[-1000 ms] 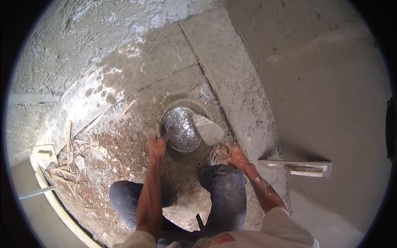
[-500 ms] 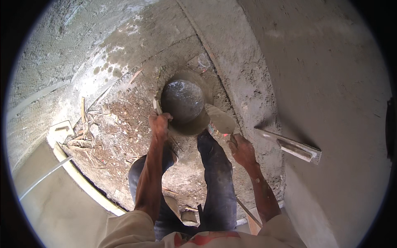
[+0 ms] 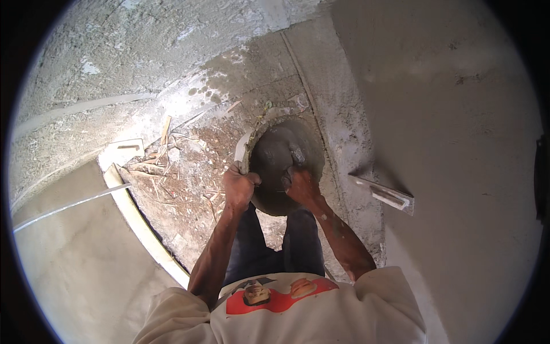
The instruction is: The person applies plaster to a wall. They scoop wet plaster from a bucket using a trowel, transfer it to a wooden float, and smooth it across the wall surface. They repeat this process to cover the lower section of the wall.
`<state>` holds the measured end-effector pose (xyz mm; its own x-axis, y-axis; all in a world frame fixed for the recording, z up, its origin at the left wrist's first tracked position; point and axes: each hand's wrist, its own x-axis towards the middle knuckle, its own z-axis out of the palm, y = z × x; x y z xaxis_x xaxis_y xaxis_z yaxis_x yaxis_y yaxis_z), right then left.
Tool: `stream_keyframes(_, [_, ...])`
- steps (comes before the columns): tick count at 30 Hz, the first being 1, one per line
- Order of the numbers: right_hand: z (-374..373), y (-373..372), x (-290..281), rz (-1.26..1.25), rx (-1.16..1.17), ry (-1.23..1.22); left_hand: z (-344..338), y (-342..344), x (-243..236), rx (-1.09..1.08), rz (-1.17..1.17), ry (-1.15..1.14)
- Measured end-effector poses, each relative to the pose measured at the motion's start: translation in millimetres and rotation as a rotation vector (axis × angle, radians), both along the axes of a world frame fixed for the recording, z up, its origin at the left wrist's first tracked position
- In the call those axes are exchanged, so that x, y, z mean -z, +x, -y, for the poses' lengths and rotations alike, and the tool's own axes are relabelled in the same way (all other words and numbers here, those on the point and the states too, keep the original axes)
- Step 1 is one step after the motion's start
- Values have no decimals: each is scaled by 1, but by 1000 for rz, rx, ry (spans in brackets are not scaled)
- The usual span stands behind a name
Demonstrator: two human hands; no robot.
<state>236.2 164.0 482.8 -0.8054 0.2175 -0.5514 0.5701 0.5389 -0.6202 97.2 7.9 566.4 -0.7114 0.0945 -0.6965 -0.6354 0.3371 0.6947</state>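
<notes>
A round bucket with a mortar-crusted rim is tilted towards me above my knees. Grey wet mortar lies in it. My left hand is closed around the near left part of the rim, next to a pale flap or strip on the bucket's side. My right hand reaches inside over the near right rim. Its fingers are wrapped round the trowel's handle, and the blade is mostly hidden in the mortar and shade of the bucket.
A plastering float rests by the smooth wall on the right. Another float lies at left beside a pale curved board. A thin metal rod crosses there. Wood scraps and rubble litter the ground.
My right hand has moved from beside the bucket into it with the trowel. My left hand has tilted the bucket towards me, and the view has shifted.
</notes>
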Motion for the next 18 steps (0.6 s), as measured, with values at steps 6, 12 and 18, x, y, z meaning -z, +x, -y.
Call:
stream_keyframes(6, [-25,-12,-98,-79,-10,59,11,-24,-63,-24,14,49])
stream_keyframes(12, [-34,-36,-136,-228,-36,168,22,-58,-90,-168,-1,173])
stream_keyframes(18, [-31,-99,-258,-173,-144,-6,67,-93,-98,-305,-97,108])
